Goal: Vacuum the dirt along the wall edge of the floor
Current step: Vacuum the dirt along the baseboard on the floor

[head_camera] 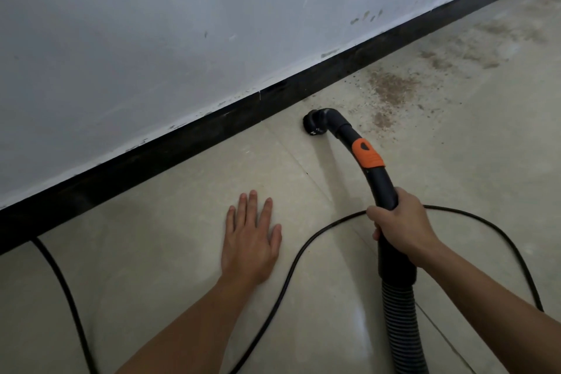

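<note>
Right hand: I see my right hand (400, 222) wrapped around the black vacuum handle (384, 188), fingers closed on it just below the orange collar (368, 153)
Left hand: my left hand (250, 240) lies flat on the floor (170, 252), palm down, fingers spread, holding nothing
Nozzle: the round black nozzle (312, 124) sits on the tile near the black skirting (212, 127), not touching it as far as I can tell
Dirt: brown dirt (391, 88) lies on the floor just right of the nozzle and runs on along the wall (151, 39) edge toward the upper right
In the way: a black cable (303, 247) loops across the tile between my hands and behind the right wrist; a second stretch (65, 291) runs down from the skirting at the left
Hose: the ribbed hose (400, 322) drops out of frame at the bottom
Open room: bare tile left of the nozzle and around my left hand
</note>
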`<state>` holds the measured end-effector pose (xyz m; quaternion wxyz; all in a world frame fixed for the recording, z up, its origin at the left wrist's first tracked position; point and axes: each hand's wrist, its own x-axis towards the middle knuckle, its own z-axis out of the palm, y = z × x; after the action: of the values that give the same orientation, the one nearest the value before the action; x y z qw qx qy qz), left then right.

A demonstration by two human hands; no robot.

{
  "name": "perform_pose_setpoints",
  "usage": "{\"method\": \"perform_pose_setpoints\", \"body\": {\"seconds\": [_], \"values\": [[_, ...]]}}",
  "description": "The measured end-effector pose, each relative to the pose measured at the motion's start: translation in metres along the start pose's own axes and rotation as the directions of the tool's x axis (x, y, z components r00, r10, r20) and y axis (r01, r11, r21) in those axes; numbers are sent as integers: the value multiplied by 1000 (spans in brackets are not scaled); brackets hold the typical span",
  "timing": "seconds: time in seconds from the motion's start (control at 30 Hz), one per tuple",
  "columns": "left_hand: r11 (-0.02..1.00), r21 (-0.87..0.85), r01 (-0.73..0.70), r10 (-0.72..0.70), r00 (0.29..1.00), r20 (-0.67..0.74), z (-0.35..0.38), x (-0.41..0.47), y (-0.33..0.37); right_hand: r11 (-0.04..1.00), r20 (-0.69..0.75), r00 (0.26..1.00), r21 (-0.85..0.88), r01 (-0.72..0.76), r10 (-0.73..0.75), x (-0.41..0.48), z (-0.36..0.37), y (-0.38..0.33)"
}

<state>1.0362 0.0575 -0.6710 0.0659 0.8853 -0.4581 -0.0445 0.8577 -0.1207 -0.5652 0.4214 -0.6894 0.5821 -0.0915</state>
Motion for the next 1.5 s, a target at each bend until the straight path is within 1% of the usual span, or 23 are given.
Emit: {"method": "perform_pose_setpoints", "body": {"seconds": [0.1, 0.17, 0.37, 0.53, 0.63, 0.77, 0.87, 1.03, 1.17, 1.3, 1.4, 1.5], "values": [[1000, -4, -1, 1, 1000, -2, 0, 0, 0, 1000, -70, 997, 0, -13, 13, 17, -3, -4], [1000, -8, 1, -1, 1000, -3, 0, 1, 0, 999, -102, 994, 37, -38, 42, 34, -4, -9], [1000, -15, -3, 3, 1000, 2, 1, 1, 0, 982, -58, 994, 171, -82, 93, 73, 8, -33], [1000, -14, 1, 0, 1000, 17, 1, 1, 0, 977, -26, 997, 203, -72, 78, 69, 21, -42], [1000, -17, -4, 4, 1000, 27, 1, 1, 1, 984, -6, 999, 176, -41, 42, 56, 26, -43], [1000, -5, -20, 20, 999, 28, -1, 1, 0, 999, 40, 999, 42, 20, -22, 34, 22, -39], [1000, 8, -22, 22, 999, 40, -3, 3, 1, 999, 57, 998, -25, 24, -23, 16, 8, -26], [998, 46, 35, -40, 992, 124, -15, 18, 19, 996, 6, 996, 13, -92, 92, -22, -33, 23], [997, 77, -1, -19, 966, 259, -29, 46, 45, 977, -67, 976, 45, -206, 209, -51, -73, 63], [1000, 25, -10, 2, 953, 304, -39, 76, 82, 957, -128, 950, 91, -275, 285, -66, -102, 90], [999, 38, -24, 11, 951, 309, -33, 96, 99, 944, -152, 934, 121, -306, 322, -63, -107, 98], [999, 34, -14, 6, 972, 233, -24, 113, 102, 949, -154, 939, 131, -287, 306, -50, -101, 94]]}}
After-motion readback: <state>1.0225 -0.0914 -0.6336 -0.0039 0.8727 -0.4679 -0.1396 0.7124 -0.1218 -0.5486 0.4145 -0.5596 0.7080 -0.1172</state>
